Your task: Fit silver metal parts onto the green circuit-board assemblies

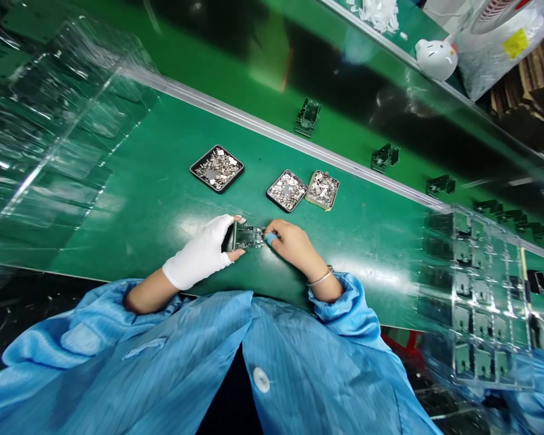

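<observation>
The part lies lengthwise from 9 to 3 o'clock on the mat, left hand clasping one end, right hand pinching the other; its detail is blurred.

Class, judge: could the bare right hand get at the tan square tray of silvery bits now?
Probably yes: the tan square tray lies just beyond the right hand, only bare green mat between, though that hand now pinches a small dark component.

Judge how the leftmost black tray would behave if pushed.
The black tray looks shallow and flat, so it probably slides on the glossy green table rather than tipping. Its loose metal bits might spill if jolted.
</observation>
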Available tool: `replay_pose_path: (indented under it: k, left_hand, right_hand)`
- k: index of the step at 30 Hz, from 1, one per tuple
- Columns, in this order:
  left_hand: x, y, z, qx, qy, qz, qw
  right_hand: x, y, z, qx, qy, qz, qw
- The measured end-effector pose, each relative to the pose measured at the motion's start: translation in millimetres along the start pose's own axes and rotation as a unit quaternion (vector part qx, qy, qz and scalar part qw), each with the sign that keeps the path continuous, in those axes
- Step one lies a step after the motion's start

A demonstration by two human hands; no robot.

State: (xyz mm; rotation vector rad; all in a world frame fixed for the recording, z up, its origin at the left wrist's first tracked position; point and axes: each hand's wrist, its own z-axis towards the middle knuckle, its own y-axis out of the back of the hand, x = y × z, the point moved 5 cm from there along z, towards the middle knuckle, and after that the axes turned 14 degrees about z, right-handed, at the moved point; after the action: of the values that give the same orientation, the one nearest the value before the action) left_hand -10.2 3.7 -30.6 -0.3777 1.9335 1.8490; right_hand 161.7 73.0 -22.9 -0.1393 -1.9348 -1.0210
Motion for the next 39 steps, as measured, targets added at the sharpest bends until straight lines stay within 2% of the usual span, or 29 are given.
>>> replay_pose_path:
  k: [4, 8, 11, 13, 17, 20, 22, 25, 28, 30, 31, 33, 35, 36, 37, 39]
  left_hand:
    - [-0.9, 0.3, 0.7, 0.003, -0.001, 0.003, 1.000]
    - [1.0, -0.4, 1.1, 0.002, 0.002, -0.008, 1.000]
    - [3.4, -1.3, -0.2, -0.004, 0.008, -0.019, 1.000]
    - [3.2, -1.8, -1.7, -0.016, 0.007, -0.031, 0.999]
    - [-4.4, 0.1, -4.7, -0.069, -0.014, -0.065, 0.995]
    - [-13.4, 5.0, -6.2, -0.109, -0.052, -0.084, 0.989]
    - [-17.3, 7.8, -6.0, -0.116, -0.080, -0.087, 0.986]
    - [-15.6, 8.4, -2.1, -0.112, -0.091, -0.040, 0.989]
    - [-11.2, 5.5, 3.7, -0.116, -0.098, 0.056, 0.987]
    - [-10.0, 3.1, 6.2, -0.115, -0.108, 0.103, 0.982]
    - [-10.6, 2.2, 6.6, -0.112, -0.116, 0.119, 0.980]
    - [-14.5, 1.5, 6.0, -0.106, -0.142, 0.143, 0.974]
    - [-20.5, 2.2, 4.8, -0.103, -0.169, 0.159, 0.967]
    - [-23.5, 3.2, 4.6, -0.105, -0.179, 0.164, 0.964]
    - [-26.1, 4.1, 5.0, -0.107, -0.186, 0.169, 0.962]
    - [-30.5, 5.3, 7.0, -0.106, -0.196, 0.181, 0.958]
  right_hand:
    - [1.2, 0.5, -3.1, 0.034, 0.027, 0.024, 0.999]
    - [7.1, -3.4, -4.7, 0.038, -0.009, -0.043, 0.998]
    - [4.1, -3.5, -4.6, 0.038, -0.021, -0.023, 0.999]
    - [0.5, 1.5, -4.8, 0.012, 0.016, 0.035, 0.999]
    - [-3.4, 17.4, -7.7, -0.111, 0.111, 0.126, 0.980]
    - [-2.0, 16.2, -7.7, -0.127, 0.108, 0.195, 0.966]
    - [4.3, 14.5, -8.9, -0.138, 0.115, 0.208, 0.962]
    - [23.2, 8.1, -14.7, -0.132, 0.171, 0.094, 0.972]
    - [38.9, -3.4, -20.0, -0.066, 0.236, -0.037, 0.969]
    - [40.3, -1.2, -20.5, -0.025, 0.264, -0.059, 0.962]
    - [36.6, 6.6, -18.6, -0.028, 0.260, -0.059, 0.963]
    - [18.8, 36.2, -10.6, -0.097, 0.194, -0.059, 0.974]
    - [-10.3, 75.8, -2.9, -0.215, 0.053, -0.087, 0.971]
    - [-23.9, 91.2, 0.5, -0.238, -0.009, -0.111, 0.965]
    - [-35.6, 102.7, 4.2, -0.237, -0.059, -0.140, 0.960]
    - [-50.2, 115.6, 11.6, -0.214, -0.110, -0.195, 0.951]
